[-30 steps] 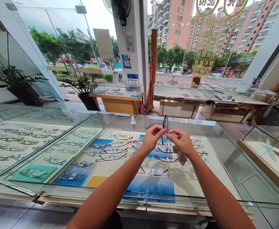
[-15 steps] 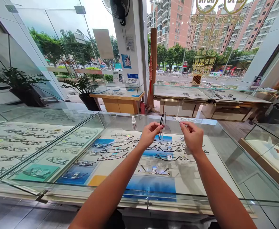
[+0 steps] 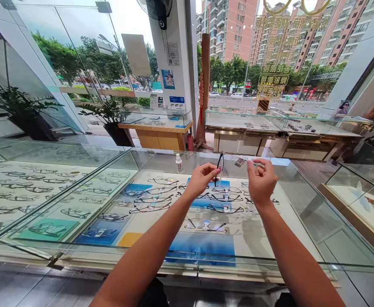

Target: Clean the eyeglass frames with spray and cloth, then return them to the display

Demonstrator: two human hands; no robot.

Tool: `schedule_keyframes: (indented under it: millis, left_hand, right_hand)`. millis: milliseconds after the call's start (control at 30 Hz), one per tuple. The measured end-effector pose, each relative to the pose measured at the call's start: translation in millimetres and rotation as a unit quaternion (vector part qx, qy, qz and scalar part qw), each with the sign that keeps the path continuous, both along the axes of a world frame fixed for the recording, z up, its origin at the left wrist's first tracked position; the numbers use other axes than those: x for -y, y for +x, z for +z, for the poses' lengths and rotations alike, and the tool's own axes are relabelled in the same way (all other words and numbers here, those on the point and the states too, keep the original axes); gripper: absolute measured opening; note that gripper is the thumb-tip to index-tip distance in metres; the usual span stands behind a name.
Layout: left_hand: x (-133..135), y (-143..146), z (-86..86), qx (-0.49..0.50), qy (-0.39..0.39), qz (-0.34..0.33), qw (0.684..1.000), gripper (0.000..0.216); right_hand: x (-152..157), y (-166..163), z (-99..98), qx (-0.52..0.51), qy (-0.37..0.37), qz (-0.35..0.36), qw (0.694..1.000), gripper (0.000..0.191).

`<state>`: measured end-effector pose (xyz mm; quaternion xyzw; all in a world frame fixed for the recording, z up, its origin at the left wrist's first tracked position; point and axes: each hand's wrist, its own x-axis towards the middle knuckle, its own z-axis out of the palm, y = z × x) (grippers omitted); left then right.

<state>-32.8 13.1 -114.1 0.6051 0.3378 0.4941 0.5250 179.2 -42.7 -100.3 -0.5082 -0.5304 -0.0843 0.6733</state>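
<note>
My left hand (image 3: 202, 178) pinches a pair of dark-rimmed glasses (image 3: 219, 167) and holds them edge-on above the glass display counter (image 3: 305, 213). To its right, my right hand (image 3: 262, 181) is raised with thumb and fingers closed on a small grey tag (image 3: 240, 162). A thin line seems to join this tag to the glasses. Both hands hover over the far middle of the counter, a short gap apart. Several pairs of glasses (image 3: 220, 208) lie in rows inside the case below them.
A small white bottle (image 3: 178, 163) stands on the counter top left of my hands. A second glass case (image 3: 46, 187) of glasses adjoins on the left. More display counters (image 3: 247, 123), potted plants (image 3: 113, 117) and a white pillar (image 3: 177, 64) stand beyond.
My hands have drawn apart: the right hand moved right and up from the glasses, pulling the small tag out with it. The left hand kept hold of the glasses.
</note>
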Motion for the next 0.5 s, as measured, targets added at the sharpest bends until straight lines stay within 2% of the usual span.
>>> schedule_keyframes:
  millis: [100, 200, 267, 500]
  left_hand:
    - [3.2, 0.6, 1.8, -0.005, -0.005, 0.008, 1.0, 0.054]
    - [6.8, 2.3, 2.4, -0.006, -0.007, -0.006, 1.0, 0.053]
    - [8.8, 3.6, 2.4, -0.01, -0.001, -0.016, 1.0, 0.053]
    - [8.4, 4.3, 1.6, 0.026, -0.014, 0.007, 1.0, 0.056]
  right_hand:
    - [1.7, -7.9, -5.8, 0.086, 0.022, 0.036, 0.995, 0.027]
    - [3.3, -16.7, -11.5, 0.206, -0.003, 0.093, 0.974, 0.026]
    - [3.5, -20.5, -14.2, 0.246, -0.023, 0.108, 0.963, 0.03]
    - [2.2, -19.2, -14.5, 0.199, -0.092, 0.097, 0.971, 0.036]
